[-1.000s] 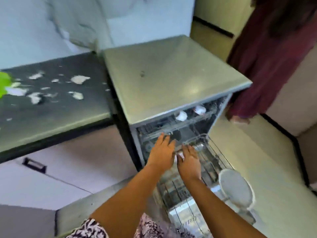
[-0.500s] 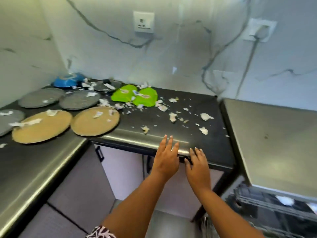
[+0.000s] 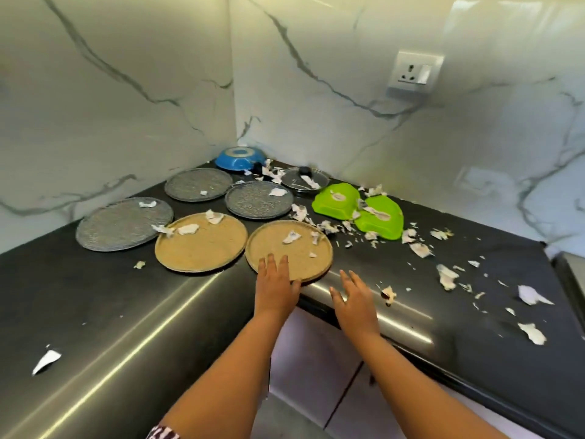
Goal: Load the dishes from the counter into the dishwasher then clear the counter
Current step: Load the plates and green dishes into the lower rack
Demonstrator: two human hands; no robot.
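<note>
The black counter (image 3: 95, 312) bends in an L along a white marble wall (image 3: 126, 74) and carries all the dishes. The widest is a grey plate (image 3: 123, 223) at the left. Two tan plates sit side by side at the inner bend, the left tan plate (image 3: 202, 245) and the right tan plate (image 3: 294, 248). The right one lies flat, face up, at the counter's front edge; being round, it has no long axis. Behind them lie the back grey plate (image 3: 198, 184) and the middle grey plate (image 3: 256, 201), also flat. To the right two green bowls (image 3: 337, 199) rest upside down, touching each other. A blue bowl (image 3: 239, 158) sits upturned in the corner, with a glass lid (image 3: 304, 182) near it, knob up. The left hand (image 3: 275, 280) reaches over the near rim of the right tan plate, fingers straight, thumb at the edge, gripping nothing. The right hand (image 3: 353, 296) hovers just beside it at the counter's front edge, fingers spread and empty. A wall socket (image 3: 413, 71) sits above. Torn paper scraps (image 3: 446, 277) litter the plates and the counter, several lying on the right tan plate itself.
</note>
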